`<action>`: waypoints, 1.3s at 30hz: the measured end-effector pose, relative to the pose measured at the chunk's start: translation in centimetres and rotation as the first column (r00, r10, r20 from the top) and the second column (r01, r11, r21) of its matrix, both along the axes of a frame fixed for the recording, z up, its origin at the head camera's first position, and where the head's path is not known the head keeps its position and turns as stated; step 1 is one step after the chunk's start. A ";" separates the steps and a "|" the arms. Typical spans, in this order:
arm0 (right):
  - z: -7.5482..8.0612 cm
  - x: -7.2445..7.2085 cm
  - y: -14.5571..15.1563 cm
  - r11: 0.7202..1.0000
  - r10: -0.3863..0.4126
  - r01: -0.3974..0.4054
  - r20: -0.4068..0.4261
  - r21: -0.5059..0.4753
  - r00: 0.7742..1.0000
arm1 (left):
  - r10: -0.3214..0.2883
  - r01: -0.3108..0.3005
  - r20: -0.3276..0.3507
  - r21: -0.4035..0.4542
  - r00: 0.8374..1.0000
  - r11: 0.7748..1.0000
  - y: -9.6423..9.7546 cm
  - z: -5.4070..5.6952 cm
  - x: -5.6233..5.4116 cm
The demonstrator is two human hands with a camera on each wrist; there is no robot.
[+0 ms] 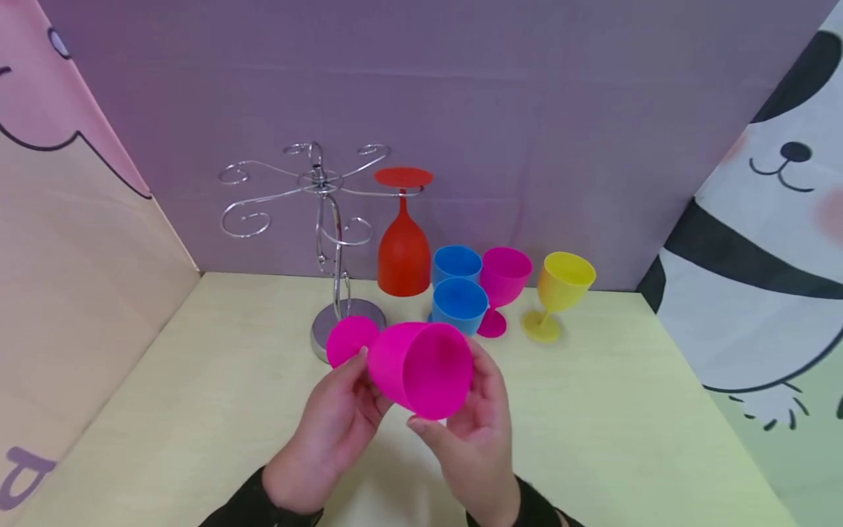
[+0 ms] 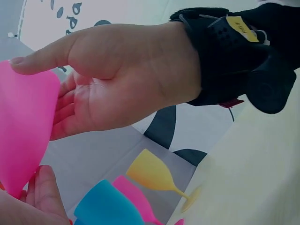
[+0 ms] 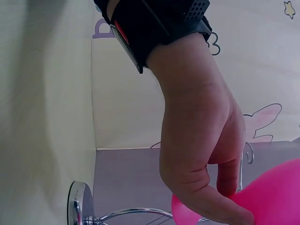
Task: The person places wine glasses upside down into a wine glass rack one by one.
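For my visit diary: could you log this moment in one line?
left hand, right hand: hold pink plastic goblet sideways | red plastic goblet: hangs inverted on silver branched metal rack

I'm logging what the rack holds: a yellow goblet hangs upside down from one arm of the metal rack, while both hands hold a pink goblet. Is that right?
Not quite: the hanging one is a red goblet, as the head view shows. It hangs upside down from one arm of the metal rack, while the left hand and right hand hold a pink goblet.
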State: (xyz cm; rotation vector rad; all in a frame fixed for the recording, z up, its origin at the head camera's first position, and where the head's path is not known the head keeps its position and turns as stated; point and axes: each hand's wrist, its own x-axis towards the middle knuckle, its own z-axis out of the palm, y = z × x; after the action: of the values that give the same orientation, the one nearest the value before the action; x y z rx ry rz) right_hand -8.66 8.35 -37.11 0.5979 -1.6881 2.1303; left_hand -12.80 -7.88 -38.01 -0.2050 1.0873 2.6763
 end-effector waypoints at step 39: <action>2.9 -1.9 4.5 0.945 0.180 -0.134 -0.130 0.300 0.975 | 0.158 -0.175 -0.211 -0.067 0.965 0.982 -2.5 2.3 0.2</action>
State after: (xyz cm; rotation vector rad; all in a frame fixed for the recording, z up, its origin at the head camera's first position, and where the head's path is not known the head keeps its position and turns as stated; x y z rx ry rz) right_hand -10.54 12.86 -34.20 0.9879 -1.9343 1.8905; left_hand -12.63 -10.38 -35.72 -0.0363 1.3007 2.8536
